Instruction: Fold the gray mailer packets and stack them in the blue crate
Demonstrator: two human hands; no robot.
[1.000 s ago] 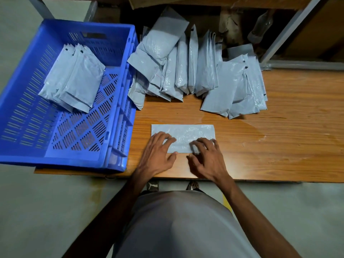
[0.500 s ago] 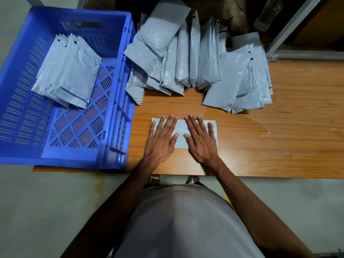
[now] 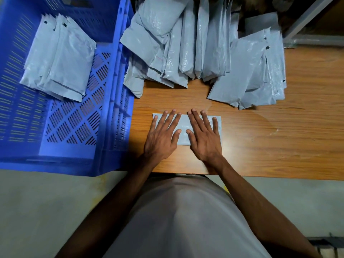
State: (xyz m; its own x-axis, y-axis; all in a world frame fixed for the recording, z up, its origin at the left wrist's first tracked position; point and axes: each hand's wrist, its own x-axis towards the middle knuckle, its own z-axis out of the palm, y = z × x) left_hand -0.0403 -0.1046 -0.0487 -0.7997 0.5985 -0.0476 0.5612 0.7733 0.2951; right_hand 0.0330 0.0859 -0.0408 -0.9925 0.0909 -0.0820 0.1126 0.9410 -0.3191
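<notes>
blue slotted crate [image 3: 115, 90], pale gray mailer packets [image 3: 186, 43], orange-brown wood-grain table [image 3: 279, 146], gray shirt [image 3: 182, 220]

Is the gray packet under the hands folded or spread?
Folded: the gray plastic mailer packet is a narrow strip, pressed flat under both hands.

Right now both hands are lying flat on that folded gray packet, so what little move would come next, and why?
Probably a grip on the folded packet to lift it left. The left hand and right hand press it flat on the table, so the fold looks finished, and the blue crate beside it already holds a stack of packets.
</notes>
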